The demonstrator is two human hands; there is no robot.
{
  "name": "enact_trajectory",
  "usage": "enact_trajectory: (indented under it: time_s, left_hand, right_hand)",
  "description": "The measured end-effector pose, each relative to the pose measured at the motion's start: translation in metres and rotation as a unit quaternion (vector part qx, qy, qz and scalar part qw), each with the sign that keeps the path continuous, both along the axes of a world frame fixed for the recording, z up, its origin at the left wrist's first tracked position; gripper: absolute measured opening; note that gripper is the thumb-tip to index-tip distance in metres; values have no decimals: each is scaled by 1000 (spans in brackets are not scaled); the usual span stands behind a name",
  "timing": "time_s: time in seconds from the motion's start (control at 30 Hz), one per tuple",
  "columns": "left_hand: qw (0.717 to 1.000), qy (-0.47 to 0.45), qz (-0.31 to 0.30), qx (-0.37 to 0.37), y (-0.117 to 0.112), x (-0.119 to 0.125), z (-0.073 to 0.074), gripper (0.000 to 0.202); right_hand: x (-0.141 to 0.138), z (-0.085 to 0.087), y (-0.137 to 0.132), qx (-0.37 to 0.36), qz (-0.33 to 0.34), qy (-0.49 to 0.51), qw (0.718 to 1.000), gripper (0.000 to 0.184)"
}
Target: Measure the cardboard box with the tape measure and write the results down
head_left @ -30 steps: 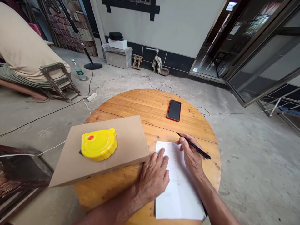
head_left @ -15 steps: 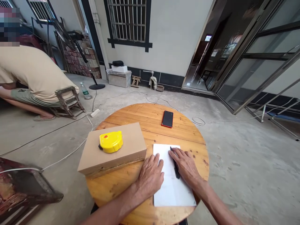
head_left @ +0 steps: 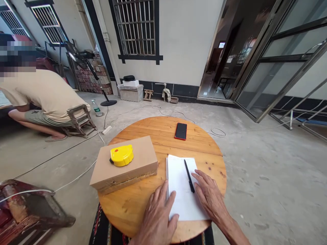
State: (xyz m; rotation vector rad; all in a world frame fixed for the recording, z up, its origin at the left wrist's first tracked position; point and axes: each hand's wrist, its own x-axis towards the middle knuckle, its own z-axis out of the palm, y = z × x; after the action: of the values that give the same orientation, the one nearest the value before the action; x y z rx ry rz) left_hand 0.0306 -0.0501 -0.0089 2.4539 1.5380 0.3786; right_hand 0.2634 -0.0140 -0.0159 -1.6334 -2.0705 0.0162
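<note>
Your left hand (head_left: 158,211) and right hand (head_left: 211,194) are spread, the slim black pen (head_left: 189,176) just released between them on white paper (head_left: 182,197); writing seems paused.

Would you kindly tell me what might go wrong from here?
The pen lies loose on the paper, so it might roll if the right hand beside it brushes it. The tape measure sits on top of the box and could slide off if bumped. The phone lies near the far edge of the table, so a push might knock it off.
</note>
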Motion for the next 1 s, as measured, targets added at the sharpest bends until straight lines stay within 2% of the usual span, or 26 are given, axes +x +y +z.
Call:
enact_trajectory:
  time_s: [0.1, 0.2, 0.3, 0.37, 0.67, 0.87, 1.0]
  left_hand:
    - [1000, 3, -3, 29, -5, 1, -10, 59]
    - [998, 11, 0, 66, -6, 0, -25, 56]
    - [994, 12, -10, 104, -6, -2, -40, 57]
    - [993, 11, -20, 119, -4, 0, -44, 57]
    - [992, 8, -14, 123, 16, 21, -40, 55]
    - [992, 8, -17, 124, 16, 20, -40, 54]
    - [993, 0, -12, 121, 14, 22, -37, 55]
  right_hand:
    - [-3, -2, -8, -19, 2, 5, 1000, 35]
    - [-7, -3, -11, -37, 16, -3, 999, 34]
    - [-9, -6, -12, -44, 28, -18, 998, 35]
    - [-8, -8, -9, -42, 27, -26, 998, 36]
    - [10, -6, 12, -24, -18, 28, 999, 36]
    - [18, -16, 9, -13, -14, 70, 997, 36]
    - [22, -17, 18, -19, -11, 79, 997, 35]
